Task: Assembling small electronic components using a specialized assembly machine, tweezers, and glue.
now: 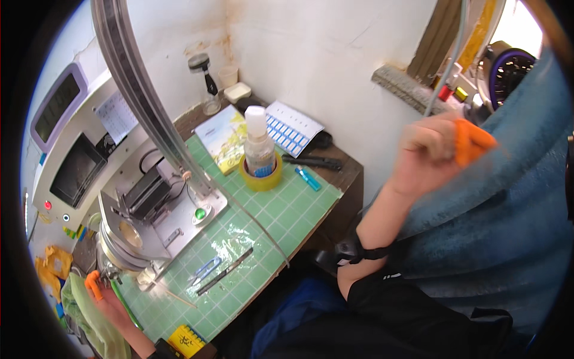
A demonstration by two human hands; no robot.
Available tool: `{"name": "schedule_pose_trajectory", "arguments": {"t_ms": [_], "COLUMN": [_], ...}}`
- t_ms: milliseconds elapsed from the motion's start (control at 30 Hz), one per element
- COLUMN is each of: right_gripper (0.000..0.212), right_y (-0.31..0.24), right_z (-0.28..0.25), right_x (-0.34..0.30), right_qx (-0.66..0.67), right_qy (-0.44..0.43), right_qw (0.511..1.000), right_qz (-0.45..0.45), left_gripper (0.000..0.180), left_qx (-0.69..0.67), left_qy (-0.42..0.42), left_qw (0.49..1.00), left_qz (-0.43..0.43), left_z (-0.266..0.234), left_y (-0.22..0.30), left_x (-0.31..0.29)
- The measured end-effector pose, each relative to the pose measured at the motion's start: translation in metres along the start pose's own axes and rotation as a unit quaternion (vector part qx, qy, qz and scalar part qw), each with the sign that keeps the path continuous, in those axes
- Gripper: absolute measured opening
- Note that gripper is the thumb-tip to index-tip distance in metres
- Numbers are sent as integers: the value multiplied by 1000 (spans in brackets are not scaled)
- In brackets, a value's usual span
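My right hand (427, 149) is raised in front of the blue drape, its fingers curled together and orange covers (472, 143) on the fingertips. Motion smears it a little; whatever it pinches is too small or blurred to name. At the lower left, my left hand (110, 302), also with an orange finger cover (93, 286), bends its fingers in by a small metal fitting (109, 272) under the machine's round metal disc (122, 254). What those fingers close on is hidden. On the green cutting mat (239, 287) nearby lie blue-handled thread snips (206, 270) and dark tweezers (224, 272).
The machine's metal column (149, 90) rises at the left, beside a control panel (75, 167). A clear bottle (258, 146) stands inside a roll of yellow tape (261, 179). A blue lighter (308, 178), a booklet (218, 134) and a yellow box (186, 341) lie around the table.
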State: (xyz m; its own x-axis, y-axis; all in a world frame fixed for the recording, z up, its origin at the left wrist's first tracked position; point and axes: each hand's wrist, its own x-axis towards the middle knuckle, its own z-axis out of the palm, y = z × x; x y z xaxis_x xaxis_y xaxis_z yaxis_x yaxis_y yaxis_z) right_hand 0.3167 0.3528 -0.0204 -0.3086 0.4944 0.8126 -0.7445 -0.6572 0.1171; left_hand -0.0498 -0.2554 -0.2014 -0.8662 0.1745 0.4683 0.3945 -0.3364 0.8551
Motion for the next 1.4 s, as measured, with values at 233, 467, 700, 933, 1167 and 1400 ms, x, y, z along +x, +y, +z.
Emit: {"name": "schedule_pose_trajectory", "arguments": {"t_ms": [233, 467, 700, 933, 1167, 1400], "right_gripper": [33, 32, 22, 18, 26, 25], "right_y": [25, 24, 25, 25, 21, 26], "right_z": [-49, -88, -92, -106, -101, -131], "right_x": [3, 1, 2, -1, 3, 5], "right_qx": [46, 54, -120, -265, -391, -404], "right_qy": [69, 171, 346, 371, 386, 379], "right_qw": [996, 984, 929, 880, 804, 788], "right_qz": [11, 14, -52, -132, -228, -270], "left_gripper": [27, 30, 25, 25, 26, 37], "left_qx": [12, 17, 26, 17, 21, 26], "left_qy": [9, 2, -10, 0, -22, -44], "left_qw": [1000, 1000, 1000, 1000, 999, 997], "left_qz": [-7, 3, 0, 11, 11, 61], "left_z": [6, 4, 13, 20, 25, 11], "left_y": [-1, -2, 1, 2, 2, 19], "left_x": [1, -3, 0, -1, 2, -15]}}
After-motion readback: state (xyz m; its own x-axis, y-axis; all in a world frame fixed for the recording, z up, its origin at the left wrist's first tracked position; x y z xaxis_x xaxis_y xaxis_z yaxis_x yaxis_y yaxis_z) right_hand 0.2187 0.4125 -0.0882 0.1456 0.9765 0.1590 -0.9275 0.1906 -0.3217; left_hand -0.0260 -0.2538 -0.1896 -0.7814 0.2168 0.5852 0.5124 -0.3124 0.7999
